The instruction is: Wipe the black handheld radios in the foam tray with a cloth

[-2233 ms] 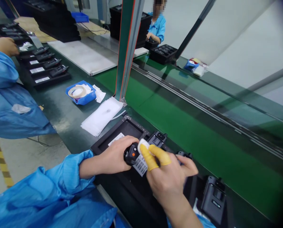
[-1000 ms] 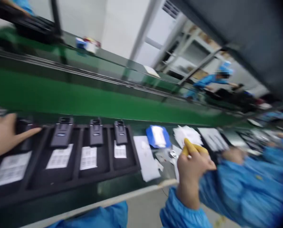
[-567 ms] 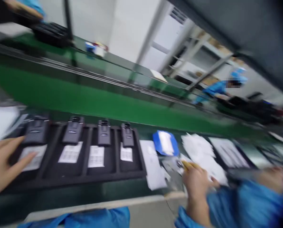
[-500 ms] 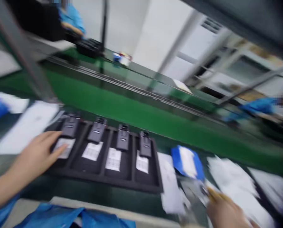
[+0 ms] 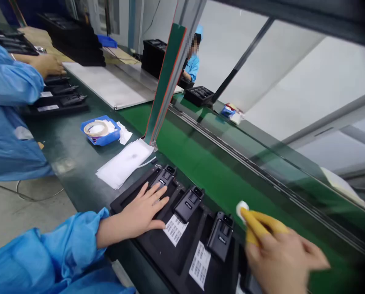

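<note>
A black compartment tray (image 5: 158,249) holds several black handheld devices, such as the one in the second slot (image 5: 189,204) and another to its right (image 5: 221,237). White printed label sheets (image 5: 200,265) lie below them in the slots. My left hand (image 5: 144,208) rests palm down with fingers spread over the tray's left end, partly covering the leftmost device (image 5: 164,176). My right hand (image 5: 277,249), with yellow finger cots on some fingers, is raised above the tray's right part. Its fingertips pinch a small white wad (image 5: 241,210).
White papers (image 5: 127,163) and a blue bin (image 5: 104,136) with a tape roll stand beyond the tray's left end. A green conveyor belt (image 5: 231,171) runs behind it, with a metal post (image 5: 167,81). A co-worker's sleeve (image 5: 14,77) and hand are at far left.
The view has swung left, bringing the co-worker and blue bin into sight. My right hand has moved from the papers on the right to above the tray. My left hand now lies over the leftmost device.
</note>
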### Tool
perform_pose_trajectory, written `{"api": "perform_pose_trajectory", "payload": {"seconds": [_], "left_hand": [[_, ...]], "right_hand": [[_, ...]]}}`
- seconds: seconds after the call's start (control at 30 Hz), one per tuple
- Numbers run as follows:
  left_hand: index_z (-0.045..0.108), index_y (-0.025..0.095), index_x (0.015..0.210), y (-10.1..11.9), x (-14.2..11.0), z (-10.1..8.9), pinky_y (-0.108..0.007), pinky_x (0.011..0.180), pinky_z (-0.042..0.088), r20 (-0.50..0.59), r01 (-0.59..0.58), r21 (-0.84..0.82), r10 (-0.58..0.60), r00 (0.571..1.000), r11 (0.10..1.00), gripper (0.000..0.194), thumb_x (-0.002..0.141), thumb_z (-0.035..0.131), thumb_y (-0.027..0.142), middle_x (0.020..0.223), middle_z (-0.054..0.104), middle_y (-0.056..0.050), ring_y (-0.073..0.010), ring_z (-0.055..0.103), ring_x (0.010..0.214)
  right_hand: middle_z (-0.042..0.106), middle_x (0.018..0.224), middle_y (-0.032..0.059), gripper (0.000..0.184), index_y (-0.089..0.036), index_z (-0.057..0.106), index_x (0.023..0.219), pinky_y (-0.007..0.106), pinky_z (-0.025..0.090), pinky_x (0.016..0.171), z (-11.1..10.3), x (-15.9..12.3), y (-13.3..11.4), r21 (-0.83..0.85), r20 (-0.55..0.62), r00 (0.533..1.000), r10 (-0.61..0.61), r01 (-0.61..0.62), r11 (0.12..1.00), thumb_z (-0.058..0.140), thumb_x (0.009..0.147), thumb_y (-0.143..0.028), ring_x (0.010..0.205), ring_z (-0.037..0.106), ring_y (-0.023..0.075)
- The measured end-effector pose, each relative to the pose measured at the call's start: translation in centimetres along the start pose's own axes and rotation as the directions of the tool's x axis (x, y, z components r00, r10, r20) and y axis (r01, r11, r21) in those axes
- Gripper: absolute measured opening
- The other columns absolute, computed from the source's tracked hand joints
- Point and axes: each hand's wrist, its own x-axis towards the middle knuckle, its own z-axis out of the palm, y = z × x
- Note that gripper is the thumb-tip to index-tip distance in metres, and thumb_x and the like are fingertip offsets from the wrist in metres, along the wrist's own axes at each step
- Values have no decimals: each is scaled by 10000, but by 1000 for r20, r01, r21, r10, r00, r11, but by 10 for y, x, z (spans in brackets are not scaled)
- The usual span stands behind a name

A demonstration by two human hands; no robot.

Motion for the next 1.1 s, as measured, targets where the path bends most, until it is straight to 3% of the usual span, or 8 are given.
{"api": "perform_pose_trajectory", "payload": {"seconds": [0.1, 0.23, 0.37, 0.5, 0.7, 0.87, 1.1], "left_hand": [[466, 123, 1339, -2, 0, 6, -618, 1092, 184, 17, 33, 1, -33, 999, 999, 748, 780, 593, 603, 1467, 319, -210, -374, 240, 1381], [472, 116, 1332, -4, -1, 11, -569, 1111, 197, -5, 30, -16, -30, 1000, 999, 723, 808, 556, 608, 1459, 349, -193, -343, 264, 1381], [456, 84, 1335, -4, -1, 14, -503, 1106, 271, -5, 23, 10, -23, 1000, 1000, 717, 808, 601, 549, 1465, 341, -192, -335, 291, 1371], [429, 93, 1352, -4, -2, 16, -483, 1093, 307, -21, 11, 23, -11, 1000, 1000, 697, 823, 596, 515, 1466, 346, -184, -319, 313, 1364], [446, 88, 1336, -4, 0, 16, -473, 1069, 344, -24, -8, 76, 10, 1000, 997, 697, 796, 634, 486, 1450, 378, -181, -321, 343, 1347], [446, 99, 1339, -4, 0, 16, -461, 1087, 311, -39, -18, 67, 21, 999, 998, 693, 795, 629, 489, 1451, 392, -152, -300, 344, 1348], [453, 125, 1344, -6, 1, 9, -444, 1111, 266, 10, -25, 91, 25, 1000, 996, 663, 815, 598, 497, 1443, 413, -129, -283, 344, 1349]], "right_hand": [[649, 792, 13, 245, -226, 653, 672, 404, 289, 775, 33, 37, -35, 13, 105, 975, -198, 198, 980, 477, 762, -80, 746, 515, 163], [667, 860, 32, 315, -226, 702, 807, 376, 284, 774, 76, 69, -71, 116, 224, 925, -307, 287, 951, 467, 731, -30, 788, 496, 175], [673, 949, 60, 319, -192, 711, 919, 338, 324, 763, 111, 79, -84, 201, 355, 850, -388, 336, 920, 506, 744, -22, 811, 487, 181], [676, 950, 60, 284, -188, 714, 905, 318, 340, 776, 135, 83, -95, 259, 343, 820, -458, 386, 885, 521, 775, -26, 814, 478, 176], [691, 949, -2, 264, -252, 701, 887, 410, 216, 912, 143, 77, -92, 324, 325, 788, -523, 427, 844, 525, 827, -65, 887, 504, 166], [703, 918, -11, 282, -234, 686, 774, 427, 170, 957, 137, 65, -76, 311, 255, 818, -515, 435, 845, 473, 845, -62, 956, 518, 163], [702, 911, -21, 266, -240, 683, 868, 426, 151, 973, 148, 74, -91, 271, 230, 820, -524, 463, 844, 480, 832, -72, 937, 521, 156]]}}
